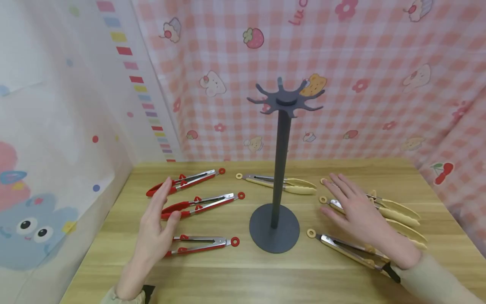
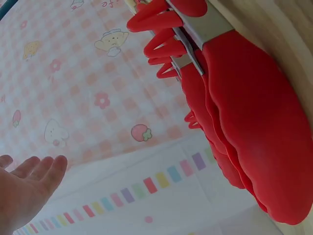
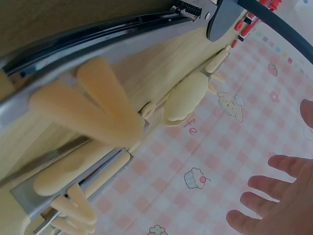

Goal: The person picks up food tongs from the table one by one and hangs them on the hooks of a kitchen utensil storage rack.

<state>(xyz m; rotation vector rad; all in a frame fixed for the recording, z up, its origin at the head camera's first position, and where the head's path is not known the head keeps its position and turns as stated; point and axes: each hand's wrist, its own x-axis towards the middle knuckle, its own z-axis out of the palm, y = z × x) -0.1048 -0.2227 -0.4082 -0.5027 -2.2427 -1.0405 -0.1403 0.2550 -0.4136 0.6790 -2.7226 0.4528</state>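
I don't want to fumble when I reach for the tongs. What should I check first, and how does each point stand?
1. Left hand free: ok, it holds nothing.
2. Right hand free: ok, it holds nothing.
3. Black stand upright: ok, its round base is on the table.
4. Stand's hooks free: ok, no tongs hang there.
5. Red tongs fully in sight from the head: not ok, the left hand covers part of them.
6. Cream tongs by the right hand not touching each other: cannot tell, that hand hides parts.
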